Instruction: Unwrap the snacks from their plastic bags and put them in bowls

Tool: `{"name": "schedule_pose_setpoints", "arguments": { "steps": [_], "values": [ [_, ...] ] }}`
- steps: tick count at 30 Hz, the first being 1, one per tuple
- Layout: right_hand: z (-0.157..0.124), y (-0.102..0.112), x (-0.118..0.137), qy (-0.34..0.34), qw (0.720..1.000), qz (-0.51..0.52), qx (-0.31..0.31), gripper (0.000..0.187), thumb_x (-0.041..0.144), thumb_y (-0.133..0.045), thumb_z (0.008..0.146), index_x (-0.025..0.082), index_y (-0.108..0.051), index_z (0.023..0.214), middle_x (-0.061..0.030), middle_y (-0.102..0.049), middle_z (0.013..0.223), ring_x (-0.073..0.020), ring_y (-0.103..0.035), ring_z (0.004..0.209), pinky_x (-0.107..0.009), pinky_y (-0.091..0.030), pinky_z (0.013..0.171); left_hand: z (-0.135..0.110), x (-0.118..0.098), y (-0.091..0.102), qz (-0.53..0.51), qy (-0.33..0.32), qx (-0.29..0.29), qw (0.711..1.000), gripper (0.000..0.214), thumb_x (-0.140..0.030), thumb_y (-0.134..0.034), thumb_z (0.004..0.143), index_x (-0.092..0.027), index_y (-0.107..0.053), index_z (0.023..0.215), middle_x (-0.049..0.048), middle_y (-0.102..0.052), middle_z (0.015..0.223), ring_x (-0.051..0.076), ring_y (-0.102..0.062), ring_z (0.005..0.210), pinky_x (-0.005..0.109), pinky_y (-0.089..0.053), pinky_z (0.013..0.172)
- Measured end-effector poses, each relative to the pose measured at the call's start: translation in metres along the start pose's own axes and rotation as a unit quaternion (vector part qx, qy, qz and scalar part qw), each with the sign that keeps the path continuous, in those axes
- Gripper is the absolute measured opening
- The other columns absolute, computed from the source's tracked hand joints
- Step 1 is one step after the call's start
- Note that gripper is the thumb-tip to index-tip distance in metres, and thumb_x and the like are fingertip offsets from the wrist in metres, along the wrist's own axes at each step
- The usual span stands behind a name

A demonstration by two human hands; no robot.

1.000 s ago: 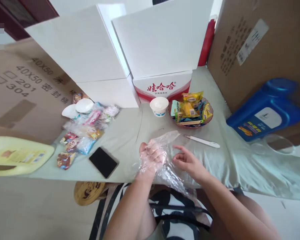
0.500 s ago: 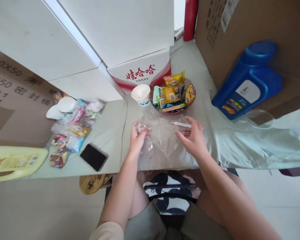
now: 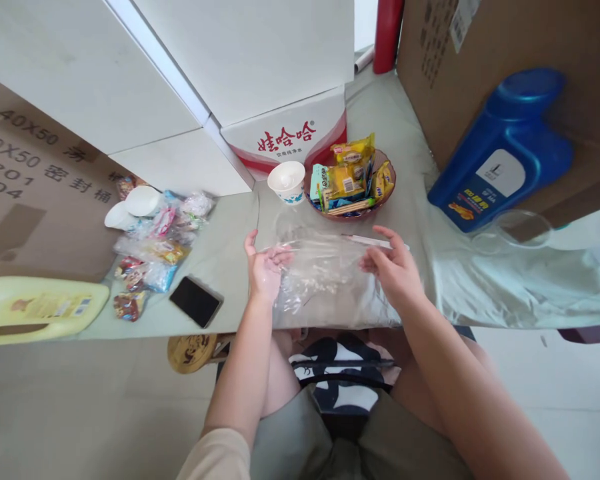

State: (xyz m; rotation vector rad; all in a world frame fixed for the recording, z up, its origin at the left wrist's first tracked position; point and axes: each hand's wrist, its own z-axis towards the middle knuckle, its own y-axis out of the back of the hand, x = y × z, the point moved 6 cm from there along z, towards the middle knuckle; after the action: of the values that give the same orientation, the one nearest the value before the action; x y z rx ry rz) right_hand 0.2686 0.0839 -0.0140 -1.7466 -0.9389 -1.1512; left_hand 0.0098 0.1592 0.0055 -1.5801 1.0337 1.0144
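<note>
Head camera: my left hand (image 3: 264, 270) and right hand (image 3: 393, 270) each pinch an edge of a clear crinkled plastic bag (image 3: 325, 280). It lies stretched between them on the pale green worktop (image 3: 220, 253), near a brown bowl of wrapped snacks (image 3: 353, 193).

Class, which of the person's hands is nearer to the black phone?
Left. The left hand grips the clear plastic bag just right of the phone; the right hand holds the bag's far edge, farther away.
</note>
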Motion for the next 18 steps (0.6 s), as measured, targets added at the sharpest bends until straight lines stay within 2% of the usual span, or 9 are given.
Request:
{"name": "schedule_pose_setpoints", "arguments": {
  "steps": [3, 5, 7, 9, 11, 14, 17, 18],
  "values": [
    [-0.001, 0.013, 0.009, 0.062, 0.996, 0.025, -0.057, 0.026, 0.041, -0.064, 0.078, 0.026, -0.063, 0.099, 0.0035, -0.062, 0.07, -0.0135, -0.065, 0.063, -0.029, -0.053, 0.065, -0.006, -0.007, 0.018, 0.046, -0.046, -0.011, 0.998, 0.046, -0.019, -0.064, 0.06, -0.026, -0.061, 0.105, -0.0025, -0.072, 0.066, 0.014, -0.066, 0.053, 0.023, -0.053, 0.058],
    [-0.004, 0.014, 0.013, 0.086, 0.996, 0.005, -0.037, 0.016, 0.04, -0.062, 0.079, 0.024, -0.064, 0.083, 0.001, -0.062, 0.07, -0.0142, -0.063, 0.065, -0.03, -0.051, 0.065, -0.013, -0.01, 0.027, 0.078, -0.056, 0.002, 0.995, 0.025, -0.022, -0.066, 0.061, -0.021, -0.063, 0.086, 0.0005, -0.073, 0.067, 0.014, -0.065, 0.052, 0.025, -0.054, 0.059],
    [-0.009, 0.009, 0.016, 0.115, 0.992, -0.039, 0.018, 0.019, 0.04, -0.063, 0.079, 0.023, -0.069, 0.086, -0.0017, -0.065, 0.076, -0.0167, -0.064, 0.071, -0.033, -0.053, 0.069, -0.02, -0.014, 0.033, 0.111, -0.063, 0.012, 0.992, 0.015, -0.025, -0.068, 0.063, -0.019, -0.065, 0.077, 0.0026, -0.073, 0.069, 0.014, -0.066, 0.053, 0.025, -0.054, 0.06],
    [-0.015, 0.005, 0.018, 0.163, 0.978, -0.111, 0.068, 0.034, 0.04, -0.069, 0.076, 0.023, -0.073, 0.106, -0.0026, -0.066, 0.084, -0.0193, -0.064, 0.079, -0.037, -0.054, 0.077, -0.027, -0.021, 0.038, 0.147, -0.074, 0.021, 0.986, 0.02, -0.024, -0.071, 0.063, -0.019, -0.07, 0.082, 0.0024, -0.075, 0.073, 0.014, -0.069, 0.059, 0.025, -0.055, 0.064],
    [-0.019, 0.004, 0.017, 0.214, 0.95, -0.212, 0.082, 0.045, 0.037, -0.071, 0.075, 0.023, -0.073, 0.118, -0.0023, -0.063, 0.083, -0.0207, -0.062, 0.079, -0.041, -0.054, 0.082, -0.033, -0.03, 0.042, 0.203, -0.083, 0.028, 0.975, 0.029, -0.019, -0.076, 0.062, -0.02, -0.074, 0.091, 0.0017, -0.075, 0.075, 0.014, -0.07, 0.066, 0.023, -0.054, 0.069],
    [-0.02, 0.008, 0.015, 0.264, 0.901, -0.343, 0.037, 0.025, 0.036, -0.063, 0.083, 0.024, -0.078, 0.1, -0.0048, -0.058, 0.08, -0.0225, -0.06, 0.076, -0.044, -0.053, 0.08, -0.04, -0.046, 0.051, 0.323, -0.097, 0.014, 0.941, 0.025, -0.014, -0.08, 0.062, -0.021, -0.077, 0.086, 0.0015, -0.074, 0.075, 0.013, -0.068, 0.071, 0.022, -0.052, 0.074],
    [-0.025, 0.014, 0.024, 0.318, 0.864, -0.39, -0.019, 0.02, 0.038, -0.064, 0.086, 0.024, -0.076, 0.079, -0.0113, -0.061, 0.096, -0.0294, -0.062, 0.095, -0.05, -0.051, 0.09, -0.046, -0.061, 0.06, 0.415, -0.126, 0.001, 0.901, 0.014, -0.016, -0.082, 0.062, -0.023, -0.076, 0.073, 0.0009, -0.07, 0.072, 0.015, -0.063, 0.069, 0.025, -0.052, 0.076],
    [-0.027, 0.015, 0.029, 0.33, 0.861, -0.387, -0.018, 0.019, 0.038, -0.066, 0.084, 0.024, -0.074, 0.075, -0.0123, -0.063, 0.102, -0.0313, -0.061, 0.101, -0.052, -0.049, 0.095, -0.048, -0.066, 0.062, 0.428, -0.141, 0.003, 0.893, 0.013, -0.018, -0.084, 0.061, -0.023, -0.075, 0.068, 0.0015, -0.069, 0.075, 0.017, -0.063, 0.072, 0.027, -0.053, 0.078]
  ]
}}
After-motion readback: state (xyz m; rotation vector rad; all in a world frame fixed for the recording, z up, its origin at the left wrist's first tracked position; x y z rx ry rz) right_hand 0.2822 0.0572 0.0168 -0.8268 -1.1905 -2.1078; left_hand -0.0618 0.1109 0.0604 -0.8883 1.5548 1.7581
